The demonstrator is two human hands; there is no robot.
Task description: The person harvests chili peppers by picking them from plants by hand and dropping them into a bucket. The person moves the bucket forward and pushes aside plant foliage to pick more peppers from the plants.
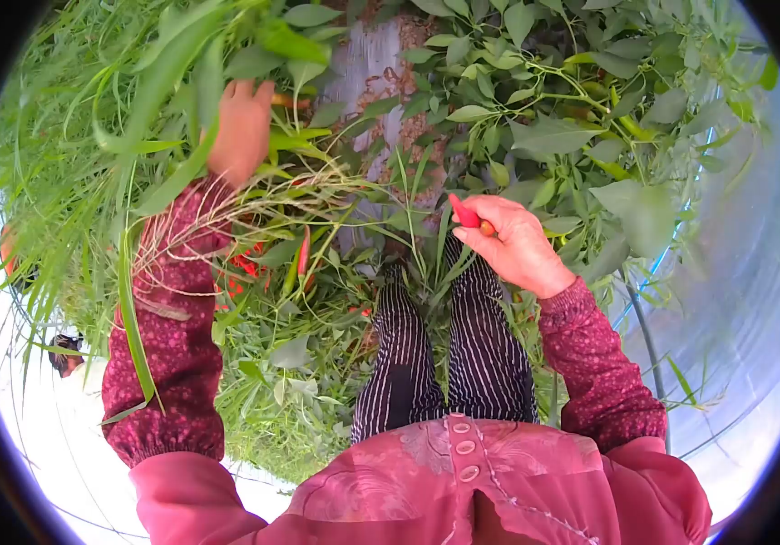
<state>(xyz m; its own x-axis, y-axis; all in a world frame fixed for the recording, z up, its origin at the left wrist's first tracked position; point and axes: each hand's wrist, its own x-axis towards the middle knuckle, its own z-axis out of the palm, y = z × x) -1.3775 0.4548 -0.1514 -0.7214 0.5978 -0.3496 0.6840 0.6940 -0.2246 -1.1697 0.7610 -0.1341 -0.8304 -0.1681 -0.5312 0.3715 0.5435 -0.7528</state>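
My right hand (519,243) is closed around red chili peppers; one bright red pepper (464,214) sticks out between thumb and fingers, with an orange-brown tip (487,228) beside it. My left hand (239,136) reaches into the pepper plants at upper left. Leaves cover its fingertips, so whether it grips anything is hidden. Close to those fingers is an orange-red pepper (290,102). Lower down, a red pepper (305,252) hangs among green ones, below the left wrist's dry grass stalks (254,202).
Tall grass (63,136) crowds the left side, and leafy pepper plants (562,136) fill the right. A strip of pale ground sheet (367,68) runs between them. Something bright red (246,262) shows through the leaves. Clear plastic sheeting (744,245) stands at right.
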